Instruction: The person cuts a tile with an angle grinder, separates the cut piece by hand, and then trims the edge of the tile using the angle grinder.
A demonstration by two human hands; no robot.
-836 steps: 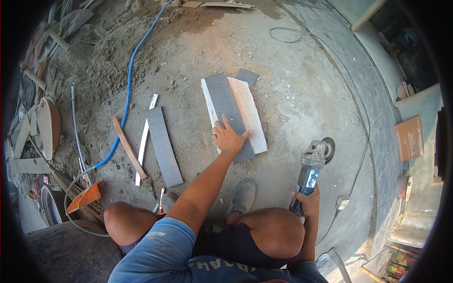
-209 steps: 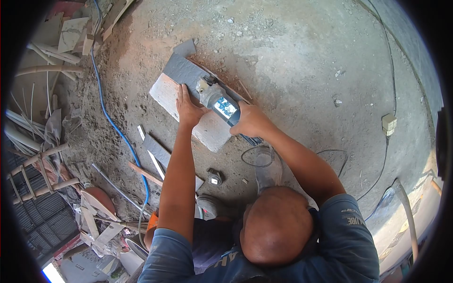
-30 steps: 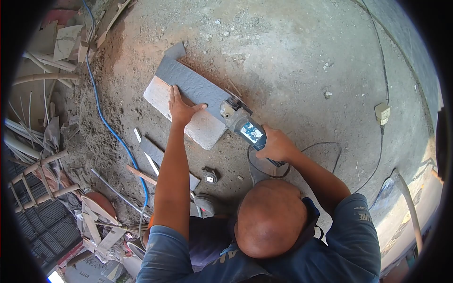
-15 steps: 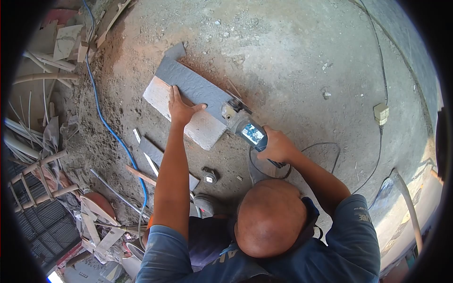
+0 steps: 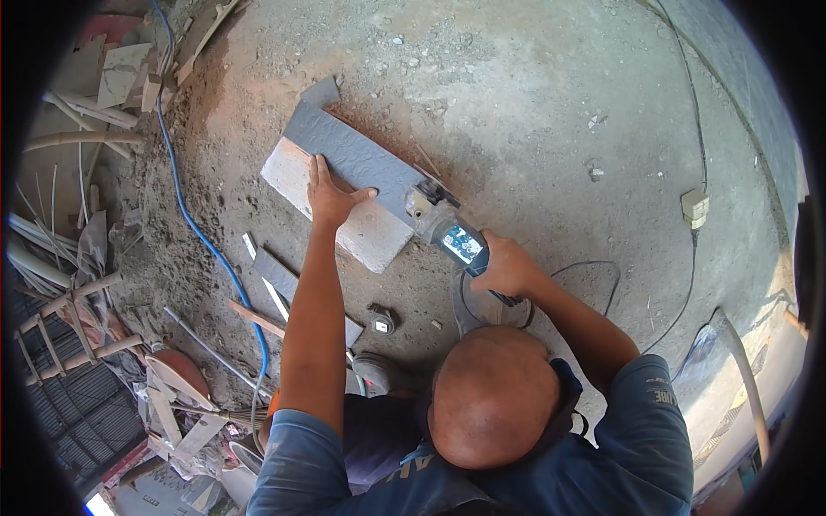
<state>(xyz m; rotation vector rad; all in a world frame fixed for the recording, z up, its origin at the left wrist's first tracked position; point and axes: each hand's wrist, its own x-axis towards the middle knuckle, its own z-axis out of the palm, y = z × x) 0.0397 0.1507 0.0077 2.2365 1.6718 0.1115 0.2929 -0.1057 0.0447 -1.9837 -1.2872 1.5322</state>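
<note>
My left hand (image 5: 331, 199) lies on a dark grey, textured slab (image 5: 348, 146), thumb spread away from the fingers. A pale, rough-faced block (image 5: 380, 239) supports the slab and sticks out on the near side. In my right hand (image 5: 508, 265) is the body of an angle grinder (image 5: 462, 244), gripped with the fingers wrapped round it. The grinder's head meets the right end of the slab; its disc is mostly hidden, so I cannot tell how deep it sits. A small grey offcut (image 5: 321, 92) lies at the slab's far left corner.
A blue hose (image 5: 200, 230) runs down the left side. Near my foot lie a dark tape measure (image 5: 381, 320) and a narrow grey strip (image 5: 275, 272). A cord with a pale connector (image 5: 695, 208) crosses the floor at right. Scrap and pipes (image 5: 43, 262) are heaped at left.
The grinder and my right hand have shifted very slightly to the right. My left hand and the slab have stayed in place.
</note>
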